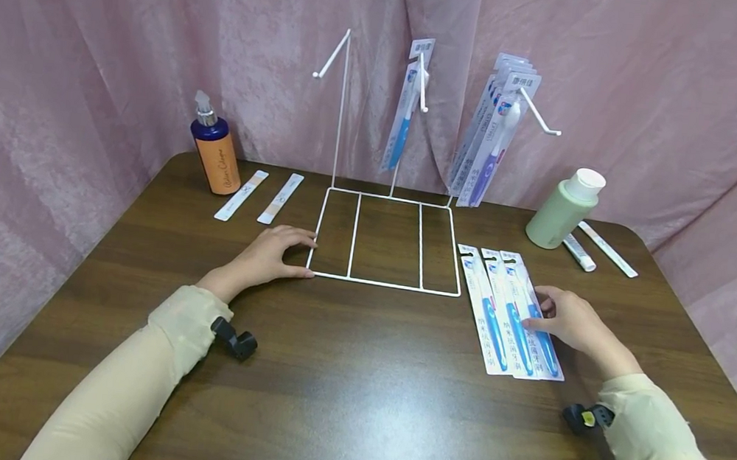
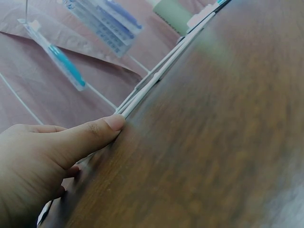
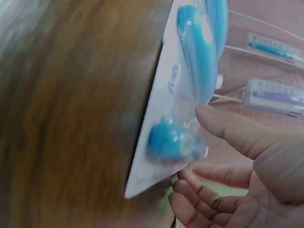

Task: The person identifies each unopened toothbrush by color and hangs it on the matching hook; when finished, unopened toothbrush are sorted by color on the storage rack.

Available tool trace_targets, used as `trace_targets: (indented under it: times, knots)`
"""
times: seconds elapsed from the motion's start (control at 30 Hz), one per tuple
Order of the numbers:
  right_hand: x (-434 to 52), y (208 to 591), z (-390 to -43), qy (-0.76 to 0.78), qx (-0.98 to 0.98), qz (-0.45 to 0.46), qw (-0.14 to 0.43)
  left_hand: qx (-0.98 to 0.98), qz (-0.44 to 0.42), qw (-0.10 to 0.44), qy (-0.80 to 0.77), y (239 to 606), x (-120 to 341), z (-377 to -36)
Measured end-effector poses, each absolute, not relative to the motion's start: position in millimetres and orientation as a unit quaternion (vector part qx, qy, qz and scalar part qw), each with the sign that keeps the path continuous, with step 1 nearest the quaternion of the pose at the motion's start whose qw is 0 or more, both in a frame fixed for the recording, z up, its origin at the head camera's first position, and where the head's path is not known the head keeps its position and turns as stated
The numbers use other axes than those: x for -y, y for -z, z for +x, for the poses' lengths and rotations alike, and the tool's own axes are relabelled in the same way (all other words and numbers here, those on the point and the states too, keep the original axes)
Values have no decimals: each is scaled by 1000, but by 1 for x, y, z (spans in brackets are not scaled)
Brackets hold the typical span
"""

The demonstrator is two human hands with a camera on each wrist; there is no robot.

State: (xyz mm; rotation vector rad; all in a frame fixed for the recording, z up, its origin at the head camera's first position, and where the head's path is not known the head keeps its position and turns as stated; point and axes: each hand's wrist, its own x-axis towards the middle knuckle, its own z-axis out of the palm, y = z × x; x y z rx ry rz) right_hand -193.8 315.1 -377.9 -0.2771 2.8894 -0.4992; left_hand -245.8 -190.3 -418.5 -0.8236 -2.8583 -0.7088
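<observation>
left hand (image 1: 271,253) steadies rack base (image 1: 382,283); right hand (image 1: 571,321) pinches toothpaste pack (image 1: 535,327).

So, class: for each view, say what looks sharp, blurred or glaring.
Head view: sharp, with soft glare on the table. Left wrist view: thumb sharp, far tabletop smeared. Right wrist view: toothbrush pack and wood blurred, fingers clearer.

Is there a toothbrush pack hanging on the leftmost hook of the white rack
No, the leftmost hook of the white rack is bare; packs hang only on the other two hooks.
</observation>
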Motion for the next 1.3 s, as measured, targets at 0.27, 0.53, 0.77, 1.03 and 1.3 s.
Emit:
trace_targets:
  times: [0.27,0.53,0.77,1.03,1.3]
  knots:
    - [-316,374,-198,169,-973,-72,140,936,-264,34,230,417,190,-245]
    - [-321,374,-203,170,-972,-61,153,936,-262,31,233,418,189,-246]
    - [-325,376,-202,183,-970,-51,150,935,-266,39,233,417,190,-245]
    - [-335,380,-199,217,-967,-54,118,935,-265,36,232,417,190,-246]
    - [-343,382,-194,253,-960,-53,104,936,-266,36,228,418,189,-245]
